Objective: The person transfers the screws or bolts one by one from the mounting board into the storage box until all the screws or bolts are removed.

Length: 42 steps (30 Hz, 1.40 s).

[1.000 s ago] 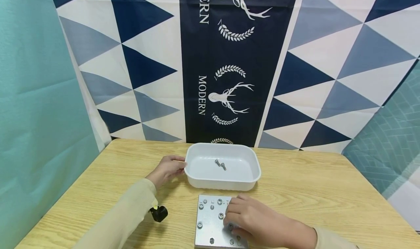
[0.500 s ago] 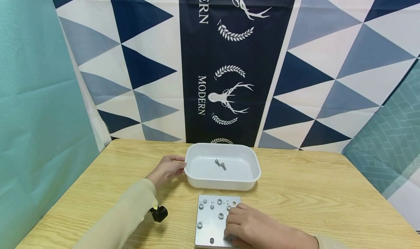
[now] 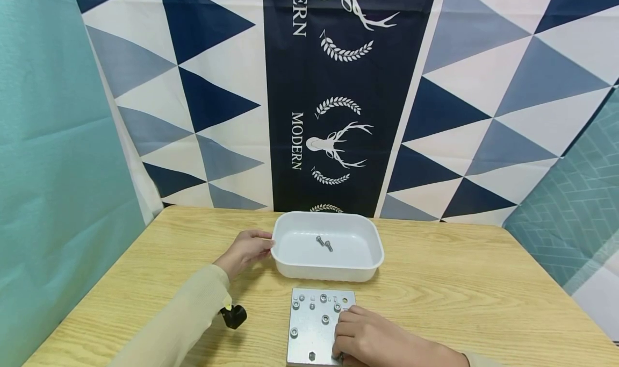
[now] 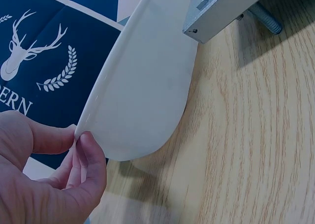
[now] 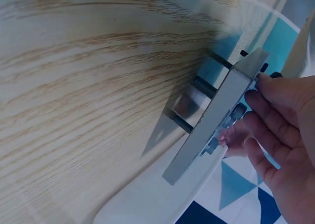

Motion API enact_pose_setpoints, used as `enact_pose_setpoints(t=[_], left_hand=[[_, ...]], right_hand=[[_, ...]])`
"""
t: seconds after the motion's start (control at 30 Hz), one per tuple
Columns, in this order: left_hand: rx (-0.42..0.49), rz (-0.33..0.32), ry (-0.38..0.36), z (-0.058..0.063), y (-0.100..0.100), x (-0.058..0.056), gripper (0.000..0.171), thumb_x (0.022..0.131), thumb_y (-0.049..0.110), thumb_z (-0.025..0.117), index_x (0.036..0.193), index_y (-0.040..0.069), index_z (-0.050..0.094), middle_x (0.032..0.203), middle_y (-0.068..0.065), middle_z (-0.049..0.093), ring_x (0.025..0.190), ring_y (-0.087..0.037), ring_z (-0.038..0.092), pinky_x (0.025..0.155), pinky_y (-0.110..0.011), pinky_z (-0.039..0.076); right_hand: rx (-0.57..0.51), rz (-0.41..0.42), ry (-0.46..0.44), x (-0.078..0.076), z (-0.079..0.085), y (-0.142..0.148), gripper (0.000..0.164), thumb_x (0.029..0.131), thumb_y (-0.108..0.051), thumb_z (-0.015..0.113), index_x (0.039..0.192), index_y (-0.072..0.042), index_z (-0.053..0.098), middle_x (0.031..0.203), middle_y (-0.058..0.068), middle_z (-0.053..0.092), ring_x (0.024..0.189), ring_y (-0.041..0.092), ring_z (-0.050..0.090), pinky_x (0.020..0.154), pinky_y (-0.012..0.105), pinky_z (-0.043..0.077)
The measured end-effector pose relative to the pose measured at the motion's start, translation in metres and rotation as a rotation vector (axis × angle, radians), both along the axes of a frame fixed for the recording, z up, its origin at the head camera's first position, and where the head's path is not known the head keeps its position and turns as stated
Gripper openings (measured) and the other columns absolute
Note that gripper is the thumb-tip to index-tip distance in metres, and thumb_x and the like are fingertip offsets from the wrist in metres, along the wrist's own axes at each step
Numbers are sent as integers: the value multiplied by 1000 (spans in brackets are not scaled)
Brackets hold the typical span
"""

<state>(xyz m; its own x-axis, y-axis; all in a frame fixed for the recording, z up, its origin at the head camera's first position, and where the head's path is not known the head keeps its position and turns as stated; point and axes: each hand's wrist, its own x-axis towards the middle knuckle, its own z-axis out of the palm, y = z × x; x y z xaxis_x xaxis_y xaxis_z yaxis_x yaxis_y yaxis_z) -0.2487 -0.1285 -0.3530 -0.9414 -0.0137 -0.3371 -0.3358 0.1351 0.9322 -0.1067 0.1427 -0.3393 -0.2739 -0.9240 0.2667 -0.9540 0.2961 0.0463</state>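
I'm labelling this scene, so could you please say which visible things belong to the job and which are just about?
Likely in the job:
metal plate, under right fingers
white tray, pinched by left fingers
two bolts inside it

Probably not:
patterned backdrop
teal cloth
unidentified black object

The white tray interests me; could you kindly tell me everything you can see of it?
The white tray looks plastic, shallow and roughly rectangular, with rounded corners and a smooth rim. It sits open side up on the wooden table, just beyond the metal plate and apart from it. Two loose bolts lie on its floor. The left hand pinches its left rim.
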Motion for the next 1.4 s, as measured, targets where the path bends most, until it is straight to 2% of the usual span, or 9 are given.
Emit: enact_pose_setpoints(t=[0.33, 0.53, 0.8, 1.1, 1.4], left_hand=[[-9, 5, 0, -1, 1, -1, 27, 90, 1, 60, 117, -4, 59, 109, -15, 59, 80, -13, 57, 79, -25, 55], [2, 8, 1, 0, 1, -1, 29, 90, 0, 60, 119, -6, 58, 109, -16, 59, 79, -13, 57, 79, -25, 55], [-17, 12, -11, -1, 2, -2, 28, 92, 2, 59, 119, -4, 58, 113, -18, 59, 83, -15, 58, 87, -31, 55], [-17, 8, 0, -1, 1, -1, 27, 91, 1, 60, 118, -4, 59, 111, -17, 60, 81, -14, 57, 85, -30, 55], [-19, 2, 2, -1, 1, -1, 28, 91, 2, 60, 118, -4, 59, 110, -16, 60, 80, -14, 58, 85, -29, 56]], right_hand=[[-39, 21, 32, -1, -3, -1, 5, 84, -25, 73, 85, -25, 68, 82, -17, 62, 78, -2, 48, 77, 7, 36], [-35, -7, -40, 1, -2, -1, 3, 90, -26, 68, 87, -24, 69, 83, -18, 62, 79, -3, 47, 78, 4, 34], [-41, -9, -25, 2, -1, -1, 4, 90, -25, 68, 86, -24, 68, 81, -18, 61, 79, -3, 47, 78, 4, 34], [-47, -2, -39, 2, -2, -1, 4, 90, -25, 67, 87, -25, 68, 82, -18, 61, 79, -3, 48, 78, 4, 34], [-53, 4, -12, 1, -2, -1, 4, 89, -25, 68, 85, -24, 68, 81, -17, 61, 78, -3, 47, 78, 5, 33]])
